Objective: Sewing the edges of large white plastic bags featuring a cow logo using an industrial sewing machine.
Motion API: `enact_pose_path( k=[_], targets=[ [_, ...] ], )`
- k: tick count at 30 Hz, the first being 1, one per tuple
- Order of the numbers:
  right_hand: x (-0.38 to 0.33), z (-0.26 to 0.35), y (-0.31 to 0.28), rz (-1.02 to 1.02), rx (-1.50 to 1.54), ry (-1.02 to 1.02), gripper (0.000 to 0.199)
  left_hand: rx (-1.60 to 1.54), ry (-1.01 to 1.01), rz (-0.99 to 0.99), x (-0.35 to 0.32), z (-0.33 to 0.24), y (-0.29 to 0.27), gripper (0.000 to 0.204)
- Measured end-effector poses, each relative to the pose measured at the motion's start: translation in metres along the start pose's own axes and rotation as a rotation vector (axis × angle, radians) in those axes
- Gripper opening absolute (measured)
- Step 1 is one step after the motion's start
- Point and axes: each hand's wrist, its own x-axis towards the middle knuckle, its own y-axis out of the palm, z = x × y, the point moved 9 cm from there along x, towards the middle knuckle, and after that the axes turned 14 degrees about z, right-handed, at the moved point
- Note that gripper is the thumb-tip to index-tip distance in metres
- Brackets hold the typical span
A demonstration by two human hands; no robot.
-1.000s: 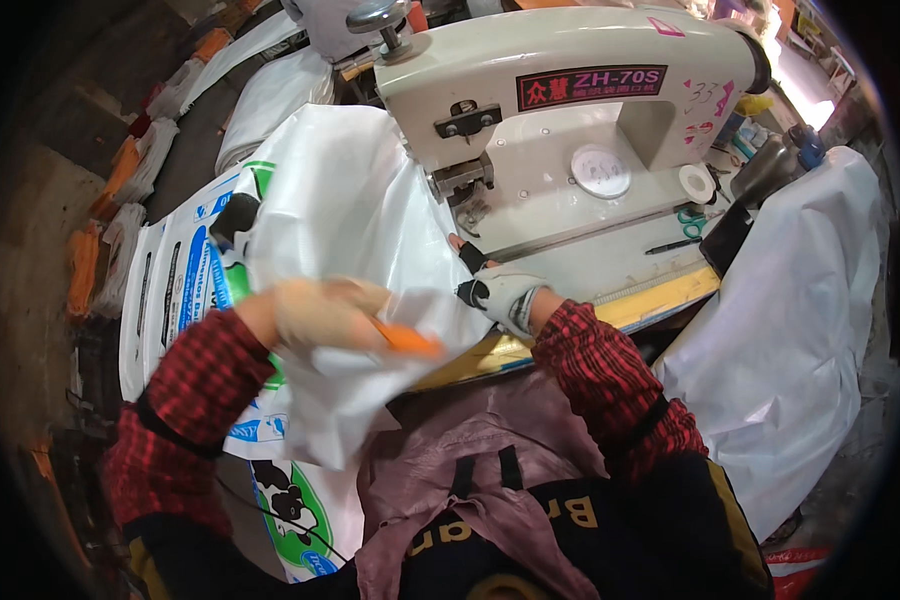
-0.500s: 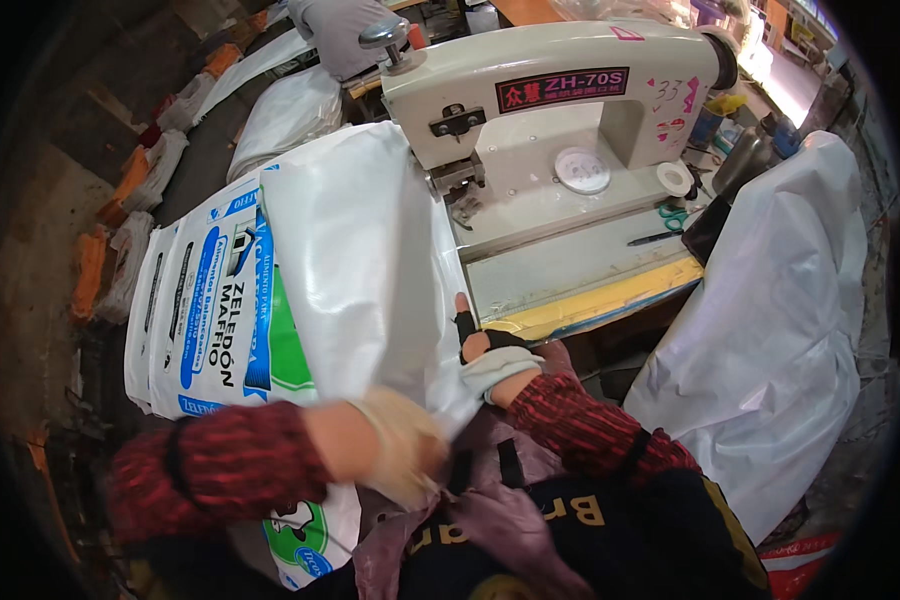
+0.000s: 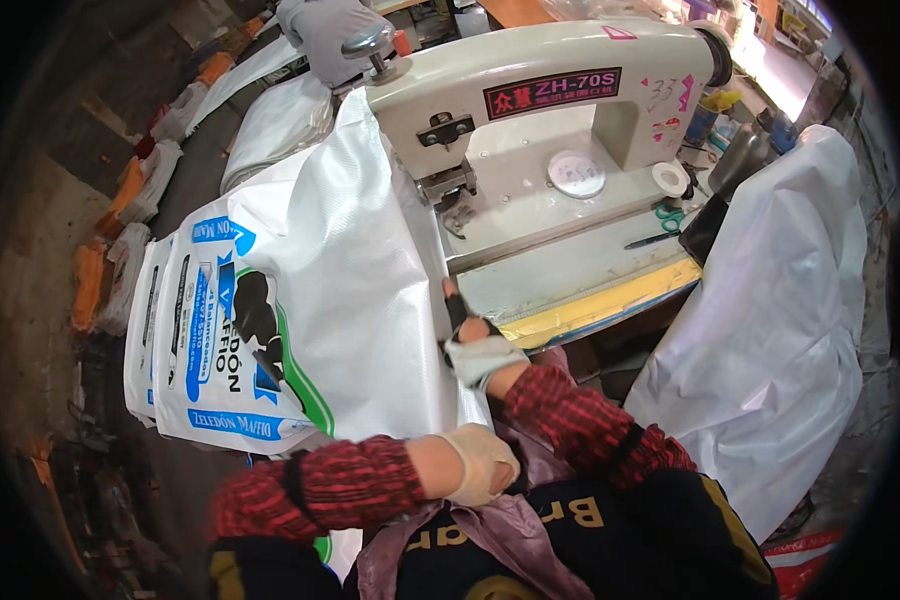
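A white woven sack (image 3: 370,270) with blue, black and green print lies before me, its right edge running beside the sewing machine (image 3: 530,80) and below its needle head. My right hand (image 3: 478,350), in a pale glove with dark finger covering, is at that edge near the yellow table strip. Its index finger lies along the edge; the other fingers are partly hidden and look closed on the sack. Close to my body, at the sack's near end, my left hand (image 3: 478,464) is curled in a pale glove. What its fingers hold is hidden.
A large white sheet-like sack (image 3: 760,320) is draped on the right. Green-handled scissors (image 3: 668,213), a dark pen (image 3: 652,240) and a white disc (image 3: 576,175) lie on the machine table. Folded sacks (image 3: 280,125) lie behind on the left, near another person (image 3: 325,40).
My left hand has moved right, toward my right hand. The sack has shifted and its far corner now rises higher beside the machine head; more of its print shows.
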Motion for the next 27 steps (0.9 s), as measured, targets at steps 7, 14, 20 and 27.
enact_pose_path(
  k=[7,14,20,27],
  targets=[
    [0.004,-0.014,-0.043,-0.029,0.161,0.172,0.049,0.196,-0.611,-0.259,-0.193,0.067,-0.072,0.01],
    [0.049,-0.036,-0.061,-0.2,0.341,0.242,0.044,0.07,-0.16,-0.309,-0.028,0.048,-0.011,0.025],
    [-0.027,-0.005,-0.02,-0.019,0.302,0.183,0.046,0.014,-0.026,-0.058,-0.026,0.005,-0.017,0.019],
    [-0.001,-0.02,-0.066,-0.207,0.164,0.219,0.045,-0.037,-0.03,0.084,-0.064,0.021,-0.015,0.02]
  ],
)
